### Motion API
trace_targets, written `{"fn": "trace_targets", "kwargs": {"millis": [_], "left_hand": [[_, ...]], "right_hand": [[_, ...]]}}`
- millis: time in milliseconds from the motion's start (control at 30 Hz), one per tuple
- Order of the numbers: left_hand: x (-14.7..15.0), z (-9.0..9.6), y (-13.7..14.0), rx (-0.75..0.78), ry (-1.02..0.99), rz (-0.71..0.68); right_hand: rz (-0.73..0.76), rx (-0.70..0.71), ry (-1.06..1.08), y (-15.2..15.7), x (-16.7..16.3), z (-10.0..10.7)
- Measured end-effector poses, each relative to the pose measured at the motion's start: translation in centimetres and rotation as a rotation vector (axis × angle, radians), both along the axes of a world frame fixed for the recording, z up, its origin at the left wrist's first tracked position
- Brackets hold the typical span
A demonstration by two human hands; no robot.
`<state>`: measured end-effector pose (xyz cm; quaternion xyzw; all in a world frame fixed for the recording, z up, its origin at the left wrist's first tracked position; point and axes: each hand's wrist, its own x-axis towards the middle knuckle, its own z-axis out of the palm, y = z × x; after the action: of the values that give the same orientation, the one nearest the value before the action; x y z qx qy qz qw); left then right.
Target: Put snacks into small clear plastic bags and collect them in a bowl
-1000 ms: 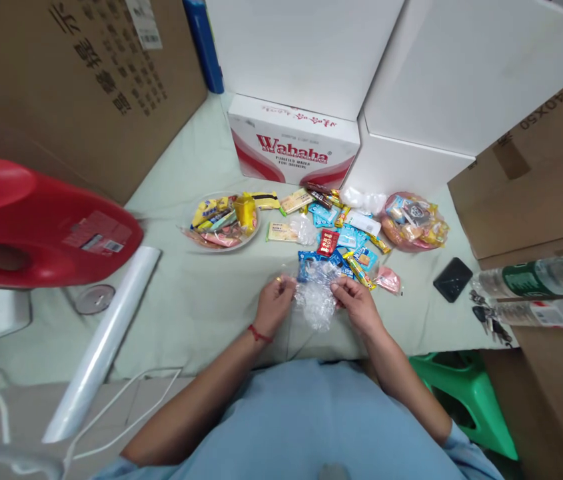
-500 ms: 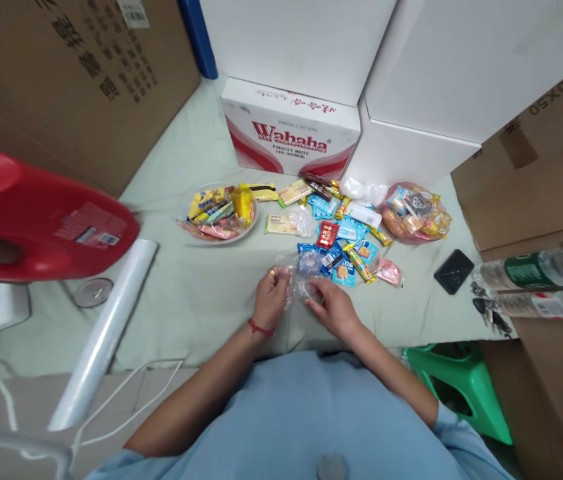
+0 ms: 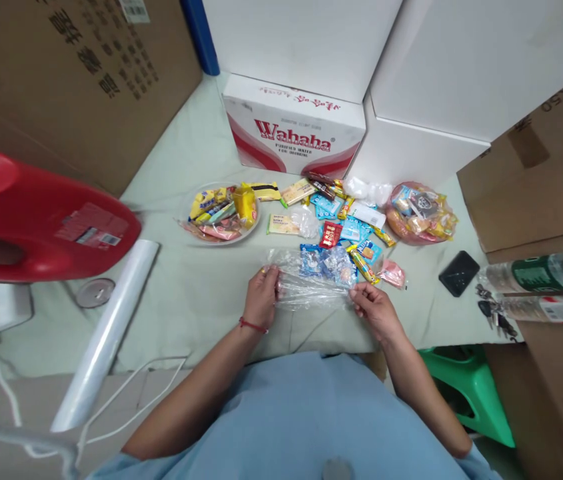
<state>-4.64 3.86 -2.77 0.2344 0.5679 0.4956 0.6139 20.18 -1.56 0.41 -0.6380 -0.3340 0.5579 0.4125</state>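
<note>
My left hand (image 3: 262, 297) pinches one edge of a thin, clear plastic cover (image 3: 314, 293). The opposite edge is pinched in my right hand (image 3: 375, 308), and the cover is stretched wide between them, creased along its near side. Blue snack packets (image 3: 311, 257) show through its far part. Just beyond lie a red packet (image 3: 330, 235), a yellow wrapped bar (image 3: 362, 264) and a pink packet (image 3: 393, 273). A crumpled clear plastic piece (image 3: 305, 221) rests by a cream-coloured wrapped bar (image 3: 281, 225).
Bowls of wrapped snacks stand at left (image 3: 252, 233) and right (image 3: 395, 233). Behind is a Wahaba-style white and red carton (image 3: 294, 143). A phone (image 3: 459, 273), keys (image 3: 496, 319) and bottles (image 3: 536, 275) lie right; a film roll (image 3: 106, 333) and red jug (image 3: 56, 213) are left.
My right hand has moved right, away from my left, which shifted slightly left. The plastic cover, bunched between them before, is now spread out wide.
</note>
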Motion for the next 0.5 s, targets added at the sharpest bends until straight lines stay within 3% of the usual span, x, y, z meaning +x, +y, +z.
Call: {"fn": "trace_targets", "kwargs": {"millis": [133,267,400,500], "left_hand": [[0.3,-0.4,0.2,-0.028,0.008,-0.003],[0.1,-0.4,0.5,-0.033,0.020,-0.004],[0.1,-0.4,0.5,-0.040,0.027,0.008],[0.2,-0.3,0.4,-0.045,0.028,0.021]], "right_hand": [[-0.001,0.021,-0.100,-1.1,0.7,-0.9],[0.010,0.102,-0.268,-1.1,1.8,-0.3],[0.019,0.447,-0.748,-1.6,1.6,1.3],[0.210,0.717,-0.887,-2.3,-0.2,1.2]]}}
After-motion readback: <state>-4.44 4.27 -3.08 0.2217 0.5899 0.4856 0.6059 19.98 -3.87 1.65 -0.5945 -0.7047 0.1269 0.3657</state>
